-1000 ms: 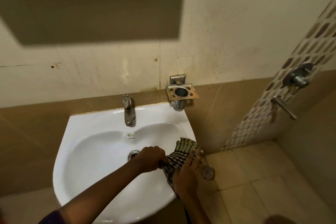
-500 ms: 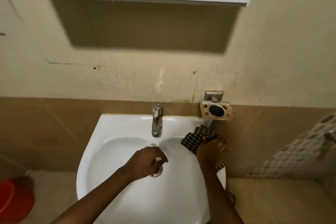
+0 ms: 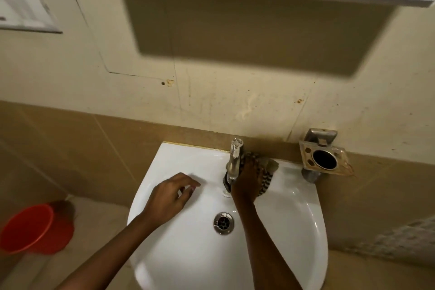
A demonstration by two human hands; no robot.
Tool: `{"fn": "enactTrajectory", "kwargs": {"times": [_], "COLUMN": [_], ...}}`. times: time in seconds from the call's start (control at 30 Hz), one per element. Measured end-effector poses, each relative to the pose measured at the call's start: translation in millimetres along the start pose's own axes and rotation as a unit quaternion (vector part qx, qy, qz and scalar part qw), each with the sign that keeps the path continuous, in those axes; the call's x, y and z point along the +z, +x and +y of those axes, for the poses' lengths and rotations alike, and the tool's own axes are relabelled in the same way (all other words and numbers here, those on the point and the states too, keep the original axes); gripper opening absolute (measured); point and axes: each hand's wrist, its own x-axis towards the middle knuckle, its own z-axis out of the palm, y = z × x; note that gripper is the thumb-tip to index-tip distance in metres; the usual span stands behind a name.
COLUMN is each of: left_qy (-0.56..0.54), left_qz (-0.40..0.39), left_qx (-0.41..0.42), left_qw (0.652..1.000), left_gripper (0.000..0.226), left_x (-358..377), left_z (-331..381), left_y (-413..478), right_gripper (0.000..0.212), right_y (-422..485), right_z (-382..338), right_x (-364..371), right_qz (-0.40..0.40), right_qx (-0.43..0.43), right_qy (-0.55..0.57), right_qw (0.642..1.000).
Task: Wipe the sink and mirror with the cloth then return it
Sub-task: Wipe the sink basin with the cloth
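- My right hand presses the checked cloth flat onto the back ledge of the sink, just right of the tap and up against the wall edge. The fingers are spread over the cloth and bear down on it; they do not pinch it.
- My left hand holds nothing. Its fingers are loosely curled and half open, resting on the sink's left inner slope.
- I judge the step in hand to be wiping round the tap base. To do it well I would keep the palm flat, drag the cloth along the back edge, then curl it round behind the tap, where dirt tends to gather.
- The left hand can brace on the rim while I push.
- The drain and the front of the bowl likely still need a pass.
- The holder on the wall hangs close by the right back corner, so I would sweep short there.
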Motion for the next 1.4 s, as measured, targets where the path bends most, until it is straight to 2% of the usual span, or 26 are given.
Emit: {"fn": "enactTrajectory", "kwargs": {"times": [0.13, 0.3, 0.37, 0.47, 0.53, 0.57, 0.67, 0.77, 0.83, 0.97, 1.13, 1.27, 1.4], "left_qy": [-0.013, -0.036, -0.04, -0.053, -0.057, -0.058, -0.058, -0.066, -0.059, -0.023, -0.01, -0.023, -0.053], "left_qz": [0.014, 0.021, 0.025, 0.04, 0.043, 0.045, 0.063, 0.095, 0.115, 0.129, 0.118, 0.12, 0.057], "left_qx": [-0.015, -0.014, -0.017, -0.034, -0.049, -0.057, -0.068, -0.094, -0.121, -0.15, -0.152, -0.205, -0.248], "left_qw": [1.0, 0.999, 0.999, 0.997, 0.996, 0.996, 0.994, 0.989, 0.984, 0.98, 0.981, 0.971, 0.966], "left_gripper": [0.036, 0.026, 0.02, 0.016, 0.018, 0.019, 0.017, 0.018, 0.02, 0.017, 0.014, 0.014, 0.03], "left_x": [-2.7, -10.1, -15.0, -21.4, -24.7, -27.6, -43.3, -56.2, -65.4, -79.1, -87.7, -85.0, -60.7], "left_z": [-5.4, -7.1, -12.8, -23.7, -28.3, -30.4, -38.7, -57.3, -70.4, -84.7, -85.8, -91.6, -93.8], "left_y": [7.7, 10.2, 10.0, 6.2, 3.3, 1.5, -6.5, -14.8, -21.5, -28.2, -32.3, -23.3, -12.3], "right_gripper": [0.042, 0.042, 0.034, 0.04, 0.07, 0.075, 0.049, 0.062, 0.064, 0.068, 0.056, 0.061, 0.06], "right_y": [-7.7, -55.1, -72.5, -72.2, -53.4, -41.9, -23.4, -23.8, -33.5, -58.6, -97.7, -152.6, -199.7], "right_z": [18.0, 10.7, -4.7, -23.5, -35.5, -42.7, -72.2, -102.7, -126.8, -173.3, -191.4, -188.8, -167.1], "right_x": [-1.6, 1.9, 5.1, 17.1, 20.6, 23.3, 31.9, 45.4, 54.9, 67.9, 72.1, 66.1, 17.9], "right_qz": [-0.009, 0.019, 0.011, -0.016, -0.068, -0.098, -0.073, -0.064, -0.065, -0.15, -0.25, -0.279, -0.355], "right_qx": [-0.05, -0.029, -0.076, -0.163, -0.137, -0.113, -0.064, -0.015, -0.037, -0.171, -0.26, -0.263, -0.215], "right_qy": [0.026, 0.076, 0.077, 0.055, 0.017, 0.014, 0.022, 0.028, 0.039, 0.084, 0.091, 0.125, 0.17], "right_qw": [0.998, 0.997, 0.994, 0.985, 0.988, 0.989, 0.995, 0.997, 0.996, 0.97, 0.928, 0.915, 0.894]}}
